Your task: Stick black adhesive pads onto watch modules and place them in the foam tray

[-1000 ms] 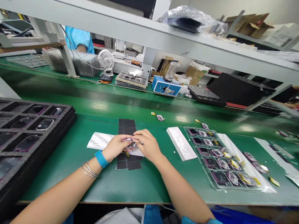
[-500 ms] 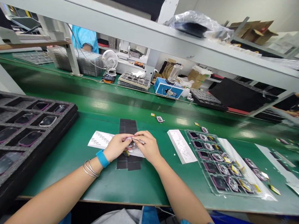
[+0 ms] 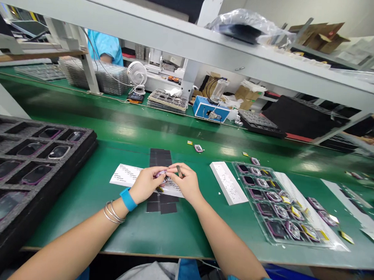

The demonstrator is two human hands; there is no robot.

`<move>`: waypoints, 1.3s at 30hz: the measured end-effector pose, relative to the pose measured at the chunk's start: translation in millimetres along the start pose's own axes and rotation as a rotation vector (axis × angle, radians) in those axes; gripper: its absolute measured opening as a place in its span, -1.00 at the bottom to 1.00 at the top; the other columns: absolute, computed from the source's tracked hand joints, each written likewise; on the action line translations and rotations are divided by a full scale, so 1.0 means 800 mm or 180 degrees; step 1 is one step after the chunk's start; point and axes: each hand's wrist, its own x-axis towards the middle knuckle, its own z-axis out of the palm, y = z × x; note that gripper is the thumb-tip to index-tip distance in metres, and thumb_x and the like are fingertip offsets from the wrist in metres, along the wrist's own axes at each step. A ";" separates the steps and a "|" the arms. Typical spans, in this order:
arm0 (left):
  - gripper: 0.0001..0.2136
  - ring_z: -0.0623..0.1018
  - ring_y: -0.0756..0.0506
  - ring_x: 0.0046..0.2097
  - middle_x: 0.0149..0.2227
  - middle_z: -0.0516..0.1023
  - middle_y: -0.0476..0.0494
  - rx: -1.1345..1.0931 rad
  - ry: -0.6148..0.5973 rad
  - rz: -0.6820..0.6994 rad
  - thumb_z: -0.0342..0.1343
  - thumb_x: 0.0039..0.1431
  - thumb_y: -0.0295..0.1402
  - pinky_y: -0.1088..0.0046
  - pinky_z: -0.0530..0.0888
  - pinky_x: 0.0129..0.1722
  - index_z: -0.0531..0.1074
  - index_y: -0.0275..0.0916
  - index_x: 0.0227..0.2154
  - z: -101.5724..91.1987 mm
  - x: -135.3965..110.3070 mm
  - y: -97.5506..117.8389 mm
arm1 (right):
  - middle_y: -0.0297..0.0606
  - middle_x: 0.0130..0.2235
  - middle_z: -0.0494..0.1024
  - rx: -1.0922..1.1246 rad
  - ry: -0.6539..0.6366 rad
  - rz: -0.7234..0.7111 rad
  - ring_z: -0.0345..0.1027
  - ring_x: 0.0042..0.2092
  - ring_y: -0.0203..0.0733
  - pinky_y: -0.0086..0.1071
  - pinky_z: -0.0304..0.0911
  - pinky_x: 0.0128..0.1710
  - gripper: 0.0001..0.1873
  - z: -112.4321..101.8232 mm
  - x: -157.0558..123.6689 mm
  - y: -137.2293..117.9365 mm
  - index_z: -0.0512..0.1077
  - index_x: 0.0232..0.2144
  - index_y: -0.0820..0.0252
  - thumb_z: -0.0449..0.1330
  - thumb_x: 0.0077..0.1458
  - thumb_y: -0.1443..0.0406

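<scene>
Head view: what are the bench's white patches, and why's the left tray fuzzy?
Head view: light glares off the glossy green bench top; the black foam tray lies at the frame's edge, stretched and soft; the left hand's small purple-rimmed part and right hand's grey strip look sharper.

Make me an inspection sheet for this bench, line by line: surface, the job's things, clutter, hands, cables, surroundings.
Surface: green bench mat, with a black strip sheet and white label paper under the hands.
Job's things: purple-rimmed part; small grey piece, too small to identify.
Clutter: black foam tray of parts at left; clear blister tray of parts and white strip at right; loose parts beyond.
Hands: left hand pinches the purple-rimmed part; right hand pinches the small grey piece.
Cables: thin wires hang near the small fan.
Surroundings: co-worker's blue sleeve at the rear; shelf overhead.
</scene>
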 end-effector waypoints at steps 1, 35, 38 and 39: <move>-0.69 0.57 -0.11 -0.27 -0.22 0.61 -0.16 0.0106 0.0029 0.0080 0.03 0.08 -0.32 0.44 0.49 -0.31 0.51 -0.29 -0.15 0.000 0.000 0.000 | -0.26 -0.32 0.55 0.0042 0.0029 0.0025 0.43 -0.24 -0.19 -0.32 0.32 -0.17 -0.92 0.001 0.000 -0.001 0.57 -0.46 0.10 0.31 -0.07 0.24; -0.62 0.56 -0.11 -0.32 -0.26 0.60 -0.20 -0.0792 -0.0099 -0.0299 0.17 -0.01 -0.30 0.38 0.51 -0.31 0.48 -0.36 -0.11 0.006 -0.003 0.007 | -0.22 -0.35 0.54 0.0837 0.0014 0.0883 0.42 -0.32 -0.20 -0.35 0.32 -0.27 -0.80 0.009 0.003 0.009 0.49 -0.49 0.23 0.34 -0.21 0.24; -0.57 0.56 -0.09 -0.34 -0.25 0.60 -0.19 -0.1107 -0.0141 -0.0542 0.21 -0.04 -0.32 0.35 0.52 -0.30 0.45 -0.34 -0.06 0.004 -0.001 0.010 | -0.28 -0.45 0.52 0.0966 -0.0010 0.1151 0.37 -0.44 -0.28 -0.41 0.30 -0.42 -0.71 0.003 0.004 0.005 0.49 -0.43 0.25 0.36 -0.24 0.20; -0.56 0.57 -0.09 -0.33 -0.23 0.60 -0.20 -0.1337 -0.0122 -0.0675 0.22 -0.04 -0.33 0.33 0.52 -0.27 0.43 -0.34 -0.04 0.003 0.000 0.011 | -0.32 -0.49 0.49 0.1021 -0.0016 0.1201 0.33 -0.48 -0.31 -0.44 0.27 -0.47 -0.68 0.000 0.005 0.005 0.50 -0.39 0.25 0.36 -0.24 0.19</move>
